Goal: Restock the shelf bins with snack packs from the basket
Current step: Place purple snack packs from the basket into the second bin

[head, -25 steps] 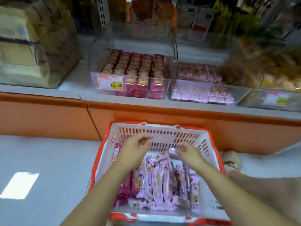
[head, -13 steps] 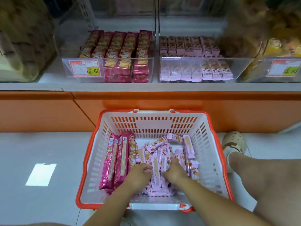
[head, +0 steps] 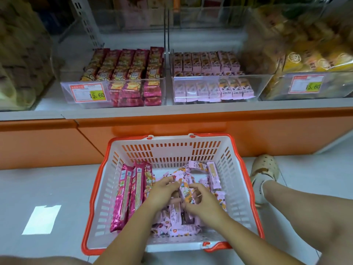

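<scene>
A white basket with an orange rim [head: 172, 148] stands on the floor below the shelf. Inside lie long magenta snack packs [head: 124, 196] on the left and a heap of small pale pink snack packs [head: 214, 175] in the middle and right. Both hands are down in the heap. My left hand [head: 162, 192] curls its fingers around pink packs. My right hand [head: 200, 201] grips pink packs beside it. On the shelf a clear bin [head: 114, 104] holds magenta packs, and the clear bin [head: 215, 79] to its right holds pink packs.
An orange plinth [head: 47, 144] runs under the shelf, just behind the basket. My right leg and a beige shoe [head: 264, 169] are at the basket's right side. A bin of yellow snacks [head: 309, 87] stands at the far right, with bagged goods [head: 23, 60] at the far left.
Both hands dropped from the basket's far rim into the pink heap, then lifted slightly and closed around packs. The camera tilted down and nearer.
</scene>
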